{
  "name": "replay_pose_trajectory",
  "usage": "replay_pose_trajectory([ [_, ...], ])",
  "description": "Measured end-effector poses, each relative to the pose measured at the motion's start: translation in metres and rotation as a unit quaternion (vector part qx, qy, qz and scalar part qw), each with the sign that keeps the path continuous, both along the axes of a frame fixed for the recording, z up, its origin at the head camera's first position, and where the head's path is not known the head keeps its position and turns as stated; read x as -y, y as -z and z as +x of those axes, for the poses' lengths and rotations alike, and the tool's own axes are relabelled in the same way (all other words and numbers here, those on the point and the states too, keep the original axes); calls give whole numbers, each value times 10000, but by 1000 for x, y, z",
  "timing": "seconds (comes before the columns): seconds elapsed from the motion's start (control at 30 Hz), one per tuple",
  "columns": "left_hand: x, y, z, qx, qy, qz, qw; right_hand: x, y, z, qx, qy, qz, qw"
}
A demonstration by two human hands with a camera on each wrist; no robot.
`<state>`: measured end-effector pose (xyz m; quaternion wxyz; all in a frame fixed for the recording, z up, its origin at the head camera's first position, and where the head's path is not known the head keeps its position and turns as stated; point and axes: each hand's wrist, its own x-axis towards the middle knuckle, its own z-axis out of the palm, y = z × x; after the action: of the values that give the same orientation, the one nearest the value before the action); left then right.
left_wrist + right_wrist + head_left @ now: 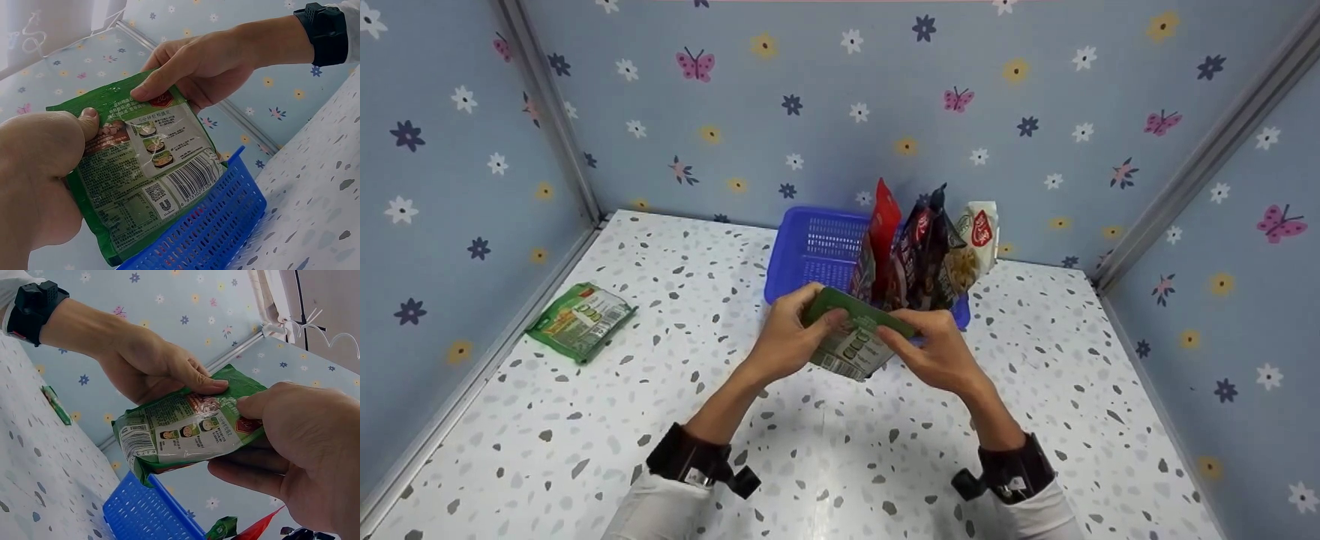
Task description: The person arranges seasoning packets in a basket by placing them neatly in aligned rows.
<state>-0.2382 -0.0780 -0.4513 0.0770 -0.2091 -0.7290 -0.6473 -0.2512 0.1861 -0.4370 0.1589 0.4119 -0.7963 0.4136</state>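
A green food packet (851,337), its printed back with barcode and cooking pictures showing, is held between both hands in front of the basket. My left hand (791,330) grips one side, thumb across the printed face. On the other side my right hand (934,349) pinches the packet near its top corner, thumb on the face and fingers behind. In the left wrist view the packet (152,169) overlaps the rim of the blue basket (225,225). Upright in that basket are a red packet (885,217), dark packets (922,247) and a cream packet (979,232).
Another green packet (583,321) lies flat on the speckled table (585,450) at the left. Flower-patterned walls (825,97) enclose the table at the back and both sides. The basket stands close to the back wall.
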Motion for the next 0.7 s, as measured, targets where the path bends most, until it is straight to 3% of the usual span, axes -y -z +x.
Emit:
replay_pose_trajectory([
  [0.33,-2,0,0,98,185,-6,9998,-4,-1,-3,-107,-169,-232,9995],
  [0.7,-2,12,-3,220,1045,-34,9943,-15,-10,-4,-375,-140,-615,9973],
])
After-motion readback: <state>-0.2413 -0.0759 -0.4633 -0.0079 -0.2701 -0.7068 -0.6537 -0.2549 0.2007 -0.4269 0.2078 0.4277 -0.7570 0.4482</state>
